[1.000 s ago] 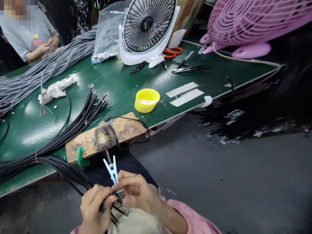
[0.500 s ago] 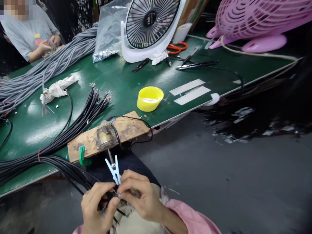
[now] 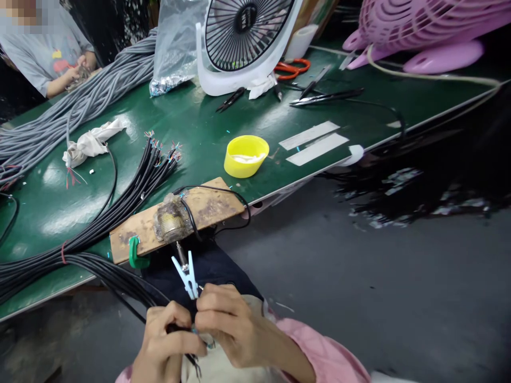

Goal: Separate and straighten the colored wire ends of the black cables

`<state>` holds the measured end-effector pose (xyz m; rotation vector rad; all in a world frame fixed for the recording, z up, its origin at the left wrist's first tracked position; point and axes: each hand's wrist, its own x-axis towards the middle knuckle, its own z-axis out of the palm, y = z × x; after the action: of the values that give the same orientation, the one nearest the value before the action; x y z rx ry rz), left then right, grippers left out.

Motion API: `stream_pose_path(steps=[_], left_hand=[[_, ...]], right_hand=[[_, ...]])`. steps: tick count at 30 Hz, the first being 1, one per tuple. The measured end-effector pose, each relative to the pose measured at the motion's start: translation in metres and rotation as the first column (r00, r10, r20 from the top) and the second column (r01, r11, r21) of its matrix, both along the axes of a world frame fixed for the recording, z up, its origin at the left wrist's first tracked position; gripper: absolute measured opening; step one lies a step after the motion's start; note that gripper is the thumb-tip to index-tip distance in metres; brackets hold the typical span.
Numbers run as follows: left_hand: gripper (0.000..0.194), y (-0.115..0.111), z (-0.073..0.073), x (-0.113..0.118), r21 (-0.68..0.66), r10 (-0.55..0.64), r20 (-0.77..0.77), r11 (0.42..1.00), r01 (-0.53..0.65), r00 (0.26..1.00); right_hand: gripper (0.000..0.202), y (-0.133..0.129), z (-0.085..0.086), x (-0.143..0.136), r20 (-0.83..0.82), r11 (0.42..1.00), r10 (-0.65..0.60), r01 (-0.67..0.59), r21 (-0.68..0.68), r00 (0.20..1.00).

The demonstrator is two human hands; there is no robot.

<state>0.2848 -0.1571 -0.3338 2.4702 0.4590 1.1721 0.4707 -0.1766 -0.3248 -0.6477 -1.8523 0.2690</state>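
Black cables (image 3: 109, 271) run from the bench edge down to my lap. My left hand (image 3: 165, 338) is closed around black cable ends with thin coloured wires. Close beside it, my right hand (image 3: 235, 324) has its fingers pinched at the wires; what exactly lies between the fingertips is hidden. A light blue clothespin (image 3: 187, 276) stands just above my fingers, by a metal-tipped iron (image 3: 181, 255) at the edge of a wooden board (image 3: 215, 207). On the board sits a crusted lump (image 3: 171, 221), and a green clamp (image 3: 137, 254) grips its edge.
The green bench (image 3: 191, 127) holds a yellow cup (image 3: 245, 157), white strips (image 3: 317, 149), orange-handled scissors (image 3: 291, 69), tweezers (image 3: 327, 97), a white fan (image 3: 247, 32), a pink fan (image 3: 431, 32) and grey cables (image 3: 91, 96). A person (image 3: 51, 53) sits at the far left.
My left hand has turned and its fingers have curled further over the cable ends. My right hand has shifted slightly down, its fingers more folded. The view has moved a little.
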Motion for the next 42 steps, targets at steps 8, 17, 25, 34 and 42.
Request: stream_pose_path(steps=[8,17,25,34,42], left_hand=[[0.03,-0.005,-0.003,0.004,-0.028,0.025,0.163,0.999,-0.021,0.986],[0.026,-0.005,-0.007,0.005,-0.021,0.041,0.147,0.999,-0.038,0.988],[0.02,-0.002,0.018,0.003,-0.076,0.108,-0.051,0.991,-0.111,0.993],[0.015,-0.002,0.016,0.012,0.063,0.154,0.037,0.986,-0.156,0.987],[0.011,-0.004,0.02,0.027,0.049,0.263,0.295,0.956,-0.29,0.919]], right_hand=[[0.024,-0.003,-0.001,0.007,-0.139,0.984,0.017,-0.041,-0.174,0.99],[0.025,-0.012,0.0,0.0,-0.059,0.985,0.028,-0.038,-0.17,0.998],[0.02,-0.013,0.015,0.009,0.237,0.991,-0.134,0.124,0.057,0.962],[0.009,0.031,-0.002,0.008,-0.423,0.812,0.341,-0.49,-0.317,0.839],[0.052,0.056,0.005,-0.002,-0.619,0.597,0.243,-0.618,-0.511,0.747]])
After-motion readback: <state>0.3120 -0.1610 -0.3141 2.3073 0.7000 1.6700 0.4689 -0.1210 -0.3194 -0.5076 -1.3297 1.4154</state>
